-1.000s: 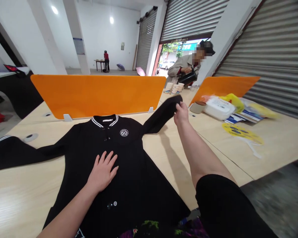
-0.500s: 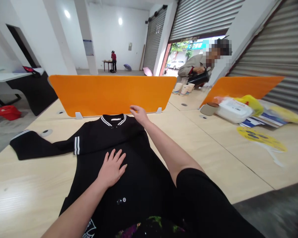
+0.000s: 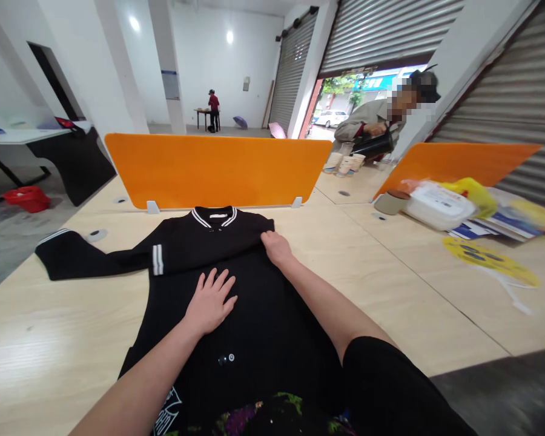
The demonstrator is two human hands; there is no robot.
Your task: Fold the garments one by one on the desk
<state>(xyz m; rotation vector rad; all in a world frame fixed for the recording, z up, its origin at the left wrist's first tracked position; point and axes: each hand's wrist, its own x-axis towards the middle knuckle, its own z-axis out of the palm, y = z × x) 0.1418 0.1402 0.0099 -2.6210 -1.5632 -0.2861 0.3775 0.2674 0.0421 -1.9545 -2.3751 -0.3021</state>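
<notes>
A black jacket point(image 3: 249, 303) with white stripes on its collar and cuff lies front up on the light wooden table. One sleeve point(image 3: 91, 261) stretches out to the left, and another sleeve is folded across the chest with its striped cuff at the left side. My left hand point(image 3: 211, 303) rests flat on the jacket's front, fingers spread. At the right edge of the jacket, near the shoulder, my right hand point(image 3: 276, 247) is closed on the cloth. Snap buttons point(image 3: 227, 359) show lower on the front.
An orange divider point(image 3: 218, 172) stands behind the collar. To the right are a white plastic box point(image 3: 440, 206), a brown-topped roll point(image 3: 392, 201) and a yellow fan point(image 3: 488, 260). Beyond the divider a person point(image 3: 376, 124) holds a dark jug by paper cups point(image 3: 347, 163).
My right hand has come down from above the shoulder and closed on the jacket's right edge. My left hand stays flat on the front. The view has shifted slightly.
</notes>
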